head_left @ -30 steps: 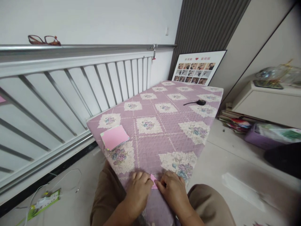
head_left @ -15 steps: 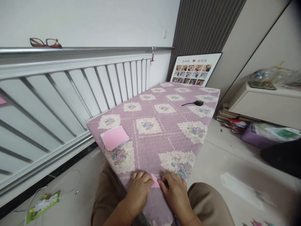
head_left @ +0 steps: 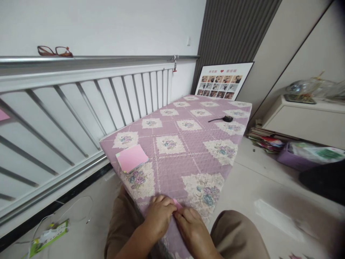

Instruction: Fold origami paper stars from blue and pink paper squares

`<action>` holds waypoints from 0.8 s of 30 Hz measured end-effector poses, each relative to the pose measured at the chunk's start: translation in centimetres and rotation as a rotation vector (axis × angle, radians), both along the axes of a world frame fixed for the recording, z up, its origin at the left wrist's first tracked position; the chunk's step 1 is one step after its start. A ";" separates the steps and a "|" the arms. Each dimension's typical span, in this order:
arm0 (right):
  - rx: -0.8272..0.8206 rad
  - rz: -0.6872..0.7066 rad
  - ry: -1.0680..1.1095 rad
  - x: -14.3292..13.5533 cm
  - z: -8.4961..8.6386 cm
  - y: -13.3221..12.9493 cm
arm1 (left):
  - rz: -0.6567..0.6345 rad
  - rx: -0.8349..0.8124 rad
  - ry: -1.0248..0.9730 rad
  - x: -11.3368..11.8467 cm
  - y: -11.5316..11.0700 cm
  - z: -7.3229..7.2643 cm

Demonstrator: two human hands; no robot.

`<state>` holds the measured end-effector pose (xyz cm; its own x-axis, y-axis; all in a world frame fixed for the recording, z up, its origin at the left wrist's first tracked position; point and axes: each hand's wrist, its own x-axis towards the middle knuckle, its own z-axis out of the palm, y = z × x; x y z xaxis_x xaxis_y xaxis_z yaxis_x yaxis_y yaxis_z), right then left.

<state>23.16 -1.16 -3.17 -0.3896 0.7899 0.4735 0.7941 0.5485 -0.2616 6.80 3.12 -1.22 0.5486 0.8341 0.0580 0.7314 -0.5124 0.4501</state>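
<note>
A small pink paper (head_left: 177, 204) lies at the near end of the flowered purple tablecloth (head_left: 175, 169), mostly covered by my fingers. My left hand (head_left: 161, 216) is closed on the paper's left side, its fingers curled against the cloth. From the right, my right hand (head_left: 192, 226) presses the paper with fingers together, its fingertips touching those of my left hand. Farther up on the left lies a stack of pink sheets (head_left: 132, 158), with edges of other colours showing beneath.
A black round object with a strap (head_left: 228, 118) lies on the far right of the table. White radiator (head_left: 81, 104) runs along the left, with glasses (head_left: 55, 51) on the pipe above. A framed photo board (head_left: 223, 81) leans behind. Purple bin (head_left: 293, 158) stands on the floor at right.
My right hand has moved left and slightly down, up against my left hand, and now covers more of the small pink paper. My left hand stays nearly in place.
</note>
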 end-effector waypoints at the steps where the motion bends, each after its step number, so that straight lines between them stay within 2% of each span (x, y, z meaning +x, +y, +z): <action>1: -0.004 0.004 -0.010 -0.1 -0.1 0.0 | 0.002 -0.007 -0.009 0.0 0.1 0.0; 8: -0.015 0.010 -0.085 0.2 -0.1 0.2 | -0.004 -0.053 -0.076 -0.8 0.5 0.4; 13: 0.001 0.013 -0.114 0.2 -0.2 0.2 | 0.048 -0.069 -0.037 -1.8 0.7 0.7; 17: -0.002 0.007 -0.117 0.2 -0.2 0.2 | 0.033 -0.064 -0.020 -2.5 0.8 0.9; 21: 0.005 -0.010 -0.109 0.2 -0.3 0.2 | 0.045 -0.010 0.005 -2.4 0.1 0.7; 24: 0.008 -0.020 -0.100 0.1 -0.5 0.2 | 0.069 0.067 0.003 -1.6 -1.3 -0.1</action>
<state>23.25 -0.95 -3.66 -0.4196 0.7944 0.4392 0.8267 0.5342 -0.1764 5.18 1.81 -1.28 0.4902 0.8642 0.1137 0.7671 -0.4897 0.4144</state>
